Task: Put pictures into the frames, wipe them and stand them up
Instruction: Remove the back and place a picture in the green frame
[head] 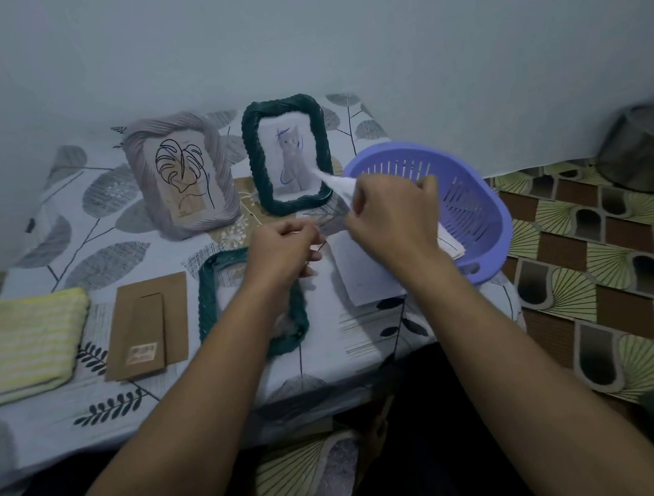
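Left of the flat green frame [205,308] lie the yellow cloth [23,345] and the backing board [146,323]. Over the frame's far right corner the left hand [282,251] is curled, its hold unclear. Right of it the right hand [391,214] pinches a white picture [334,185]. Step, judged: loading. Next, the picture needs laying squarely in the frame.

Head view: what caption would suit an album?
Right hand pinches a white sheet, left hand close by, above a flat green frame; two filled frames stand behind.

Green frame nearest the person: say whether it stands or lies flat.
Lying flat: the near green frame lies on the tablecloth, while the cat frame stands upright behind it.
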The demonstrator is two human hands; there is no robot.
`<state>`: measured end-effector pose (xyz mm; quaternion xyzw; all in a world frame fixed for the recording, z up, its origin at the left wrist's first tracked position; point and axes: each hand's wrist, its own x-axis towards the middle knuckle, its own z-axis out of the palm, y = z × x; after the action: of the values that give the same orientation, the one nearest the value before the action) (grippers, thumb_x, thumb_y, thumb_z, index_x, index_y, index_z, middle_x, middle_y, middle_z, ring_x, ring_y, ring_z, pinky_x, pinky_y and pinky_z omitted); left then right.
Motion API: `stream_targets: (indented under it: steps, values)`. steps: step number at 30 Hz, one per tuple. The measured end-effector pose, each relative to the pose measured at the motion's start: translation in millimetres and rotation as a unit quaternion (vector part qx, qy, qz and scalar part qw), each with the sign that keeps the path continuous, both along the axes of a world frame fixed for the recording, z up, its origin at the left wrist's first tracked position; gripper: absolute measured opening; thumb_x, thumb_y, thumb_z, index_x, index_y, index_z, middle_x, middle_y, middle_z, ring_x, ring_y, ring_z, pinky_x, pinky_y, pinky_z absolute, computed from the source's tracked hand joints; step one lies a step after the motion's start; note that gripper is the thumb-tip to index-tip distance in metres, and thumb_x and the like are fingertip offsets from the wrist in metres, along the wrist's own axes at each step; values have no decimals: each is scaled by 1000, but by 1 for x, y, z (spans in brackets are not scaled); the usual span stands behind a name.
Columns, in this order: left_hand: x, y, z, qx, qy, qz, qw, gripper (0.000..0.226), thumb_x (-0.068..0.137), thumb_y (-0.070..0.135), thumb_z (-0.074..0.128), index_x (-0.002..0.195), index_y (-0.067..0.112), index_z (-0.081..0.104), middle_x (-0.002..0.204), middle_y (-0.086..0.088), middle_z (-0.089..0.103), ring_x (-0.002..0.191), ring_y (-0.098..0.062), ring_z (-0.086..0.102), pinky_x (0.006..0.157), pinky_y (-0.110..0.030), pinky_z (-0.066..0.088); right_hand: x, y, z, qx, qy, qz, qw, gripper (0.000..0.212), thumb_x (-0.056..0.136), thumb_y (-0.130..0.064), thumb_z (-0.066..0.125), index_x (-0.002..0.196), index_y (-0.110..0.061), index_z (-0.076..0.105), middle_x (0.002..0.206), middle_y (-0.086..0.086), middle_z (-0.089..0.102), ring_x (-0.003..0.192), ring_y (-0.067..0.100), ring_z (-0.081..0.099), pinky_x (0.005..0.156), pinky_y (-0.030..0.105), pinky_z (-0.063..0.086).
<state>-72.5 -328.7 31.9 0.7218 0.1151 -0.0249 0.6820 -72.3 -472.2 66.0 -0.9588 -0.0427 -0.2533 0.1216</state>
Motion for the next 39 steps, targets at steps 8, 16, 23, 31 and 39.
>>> stream_targets:
  steps: [8,16,23,31,39]
  values:
    - [-22,59,-26,-70,46,85,993,28,96,0,49,118,11,61,90,-13,66,65,-18,61,48,-31,48,-22,65,-25,150,-16,204,967,9,79,-23,68,77,-22,59,73,-8,66,69,18,63,83,35,31]
    - [-41,102,-37,-30,48,135,989,9,94,13,60,94,6,65,62,-5,63,52,-15,56,45,-24,39,-19,92,-55,512,159,150,831,25,84,-10,75,80,-24,56,82,-11,61,79,3,57,78,23,48]
    - [-53,115,-39,204,-33,158,965,14,87,30,75,95,21,68,79,9,63,68,2,55,52,-13,37,-9,87,-75,440,295,57,846,17,83,-37,77,93,-26,69,90,-8,73,93,16,69,93,43,55]
    - [-47,113,-64,281,-44,135,949,20,83,32,79,88,13,73,76,-1,70,71,-17,65,69,-32,54,-9,74,-82,213,289,20,933,19,86,-49,71,81,-31,74,82,-15,65,91,14,56,83,37,22]
    - [-50,111,-66,346,-50,122,929,35,78,32,83,103,9,71,79,-3,67,77,-21,65,66,-29,46,-10,70,-95,188,248,16,950,24,81,-52,75,93,-31,70,88,-12,67,102,16,56,80,35,25]
